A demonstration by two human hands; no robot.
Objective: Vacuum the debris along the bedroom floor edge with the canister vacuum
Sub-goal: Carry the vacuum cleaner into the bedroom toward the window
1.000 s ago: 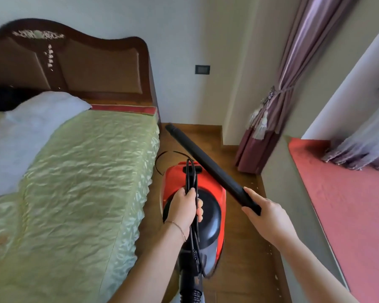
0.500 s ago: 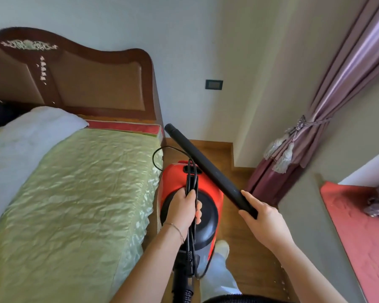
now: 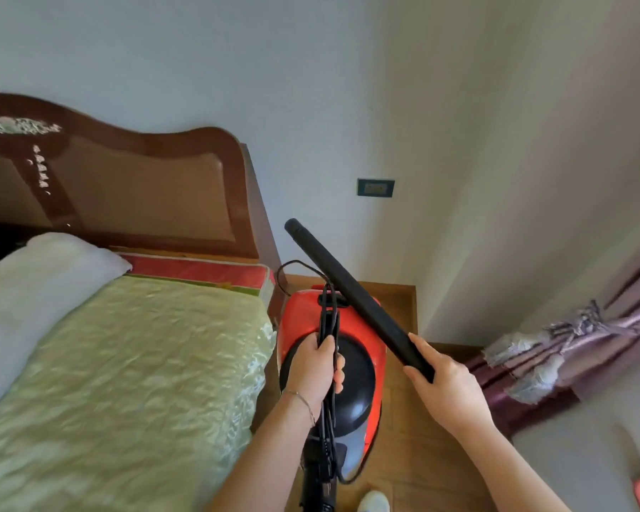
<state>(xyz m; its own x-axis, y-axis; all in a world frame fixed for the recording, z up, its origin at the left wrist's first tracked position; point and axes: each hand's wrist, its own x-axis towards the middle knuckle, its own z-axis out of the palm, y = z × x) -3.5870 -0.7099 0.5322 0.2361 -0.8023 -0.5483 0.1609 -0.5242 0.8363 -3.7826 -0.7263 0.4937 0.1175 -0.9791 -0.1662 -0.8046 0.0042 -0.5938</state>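
A red and black canister vacuum (image 3: 363, 364) hangs over the narrow wooden floor (image 3: 407, 456) between the bed and the wall. My left hand (image 3: 313, 367) grips its top handle together with a bundle of black cord (image 3: 327, 315). My right hand (image 3: 446, 382) holds the near end of a black wand tube (image 3: 351, 293); the tube points up and away toward the far wall, its tip off the floor. The black hose (image 3: 316, 485) runs down from the vacuum at the bottom edge. No debris is visible on the floor in this view.
A bed (image 3: 126, 364) with a green quilted cover and a dark wooden headboard (image 3: 145, 186) fills the left. A wall socket (image 3: 375, 187) sits on the far wall. A tied purple curtain (image 3: 569, 345) hangs at the right. A pale shoe (image 3: 374, 502) shows below.
The view has tilted upward, so more wall shows and the red window seat has left the frame. Both hands keep their holds on the vacuum handle and wand.
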